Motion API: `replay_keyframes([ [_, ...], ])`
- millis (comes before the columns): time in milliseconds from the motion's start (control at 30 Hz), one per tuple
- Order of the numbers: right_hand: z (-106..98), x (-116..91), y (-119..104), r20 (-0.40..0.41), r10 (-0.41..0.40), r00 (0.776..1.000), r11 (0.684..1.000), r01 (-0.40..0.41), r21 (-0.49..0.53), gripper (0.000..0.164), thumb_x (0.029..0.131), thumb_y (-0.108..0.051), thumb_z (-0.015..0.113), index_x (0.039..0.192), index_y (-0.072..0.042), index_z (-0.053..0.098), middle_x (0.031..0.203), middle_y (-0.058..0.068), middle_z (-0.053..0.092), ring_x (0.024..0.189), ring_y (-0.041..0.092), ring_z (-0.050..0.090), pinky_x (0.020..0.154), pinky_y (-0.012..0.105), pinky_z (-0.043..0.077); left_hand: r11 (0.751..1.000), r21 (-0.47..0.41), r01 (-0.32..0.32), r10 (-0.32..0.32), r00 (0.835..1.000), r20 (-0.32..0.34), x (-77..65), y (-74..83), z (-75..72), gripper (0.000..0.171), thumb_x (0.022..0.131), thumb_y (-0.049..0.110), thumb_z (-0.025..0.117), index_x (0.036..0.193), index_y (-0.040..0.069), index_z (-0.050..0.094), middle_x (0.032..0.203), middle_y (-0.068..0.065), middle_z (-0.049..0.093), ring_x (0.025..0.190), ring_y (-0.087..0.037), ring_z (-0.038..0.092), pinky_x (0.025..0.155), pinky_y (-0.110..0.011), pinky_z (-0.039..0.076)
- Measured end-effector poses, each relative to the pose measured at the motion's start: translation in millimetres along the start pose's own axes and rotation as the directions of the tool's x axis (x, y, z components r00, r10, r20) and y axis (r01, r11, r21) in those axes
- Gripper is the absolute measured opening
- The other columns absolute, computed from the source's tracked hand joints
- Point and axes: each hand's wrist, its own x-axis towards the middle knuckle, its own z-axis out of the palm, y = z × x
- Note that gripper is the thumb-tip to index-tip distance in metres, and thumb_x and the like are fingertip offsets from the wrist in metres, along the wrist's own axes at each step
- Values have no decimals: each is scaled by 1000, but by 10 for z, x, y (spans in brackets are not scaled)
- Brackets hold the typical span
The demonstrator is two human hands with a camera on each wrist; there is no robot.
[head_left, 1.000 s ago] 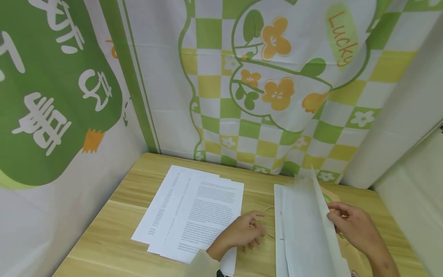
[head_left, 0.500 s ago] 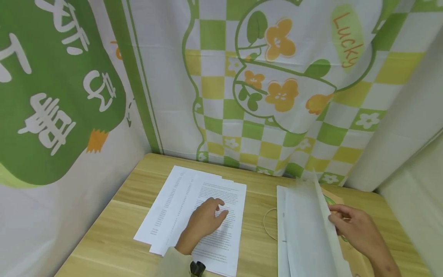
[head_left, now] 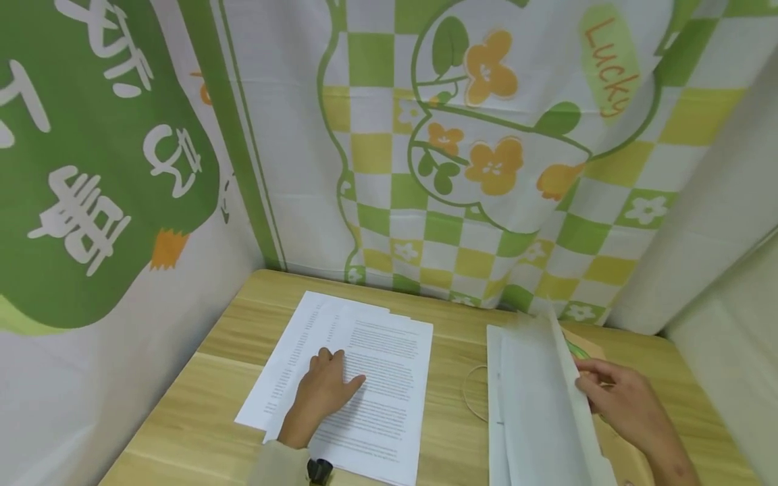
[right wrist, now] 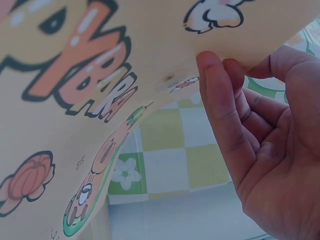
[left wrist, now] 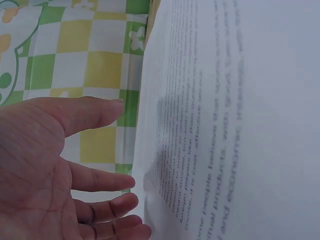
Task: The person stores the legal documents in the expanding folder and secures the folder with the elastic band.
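Observation:
Overlapping printed sheets (head_left: pixel 389 378) lie on the left part of the wooden table. My left hand (head_left: pixel 319 388) is over them, fingers spread and relaxed; in the left wrist view its fingertips (left wrist: pixel 125 181) are right at the printed page (left wrist: pixel 215 125). On the right, a folder (head_left: pixel 535 405) stands partly opened, with white sheets inside it. My right hand (head_left: pixel 626 405) pinches the edge of its raised cover (right wrist: pixel 150 45) between thumb and fingers. That cover carries cartoon prints and large lettering on its outer face.
A thin elastic loop (head_left: pixel 464 390) sticks out from the folder's left side onto the table (head_left: pixel 452 432). A tan panel (head_left: pixel 623 449) with a green print lies under the right hand. A checked, flowered curtain (head_left: pixel 437 223) hangs along the table's back edge.
My left hand has moved left, from beside the elastic loop to over the printed sheets. The right hand keeps holding the folder cover in the same place.

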Motion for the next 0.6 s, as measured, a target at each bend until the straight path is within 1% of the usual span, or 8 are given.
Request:
replay_keyframes([
  [67,9,-14,26,1,-4,1000,1000,4,-5,46,104,-24,56,138,7,59,93,5,68,72,15,68,56,30,49,1000,24,1,-1,1000,-3,-18,-29,17,57,88,37,81,111,-11,61,99,-18,47,89,-30,46,64,-40,46],
  [133,12,-24,32,-1,-9,1000,1000,9,-5,45,104,-24,56,137,7,60,93,5,68,71,15,68,55,29,48,999,55,3,-2,1000,-15,-31,-54,29,60,86,40,83,107,-12,61,96,-18,45,87,-29,42,61,-38,43],
  [267,17,-33,17,-4,-2,1000,1000,2,3,43,104,-24,57,137,4,62,90,3,68,71,14,67,53,30,48,996,90,18,-14,999,-36,-38,-101,30,80,81,47,86,117,-19,57,97,-20,45,87,-31,43,61,-39,43],
  [333,23,-33,11,-8,-1,1000,1000,1,7,43,103,-24,57,136,4,62,90,3,67,71,14,67,53,30,47,996,86,29,-26,999,-33,-35,-122,23,89,78,50,87,122,-21,55,99,-21,45,88,-33,44,61,-40,45],
  [467,21,-23,12,-15,-4,1000,1000,4,6,43,103,-23,57,135,4,63,91,3,68,71,14,68,53,30,48,996,64,54,-54,999,2,-12,-140,31,98,71,52,91,124,-21,53,101,-19,42,92,-33,42,58,-39,45],
  [533,18,-22,13,-10,1,1000,1000,-1,7,43,103,-24,57,136,4,62,92,4,68,71,15,68,53,30,48,996,58,67,-68,997,18,-1,-134,41,103,67,52,94,127,-21,52,105,-21,42,95,-35,42,56,-39,47],
  [600,14,-20,10,-2,7,1000,1000,-7,8,44,103,-25,57,137,3,62,93,4,68,72,15,68,55,31,49,995,67,73,-75,997,31,9,-130,53,108,65,52,95,130,-21,50,110,-23,43,99,-36,42,58,-41,49],
])
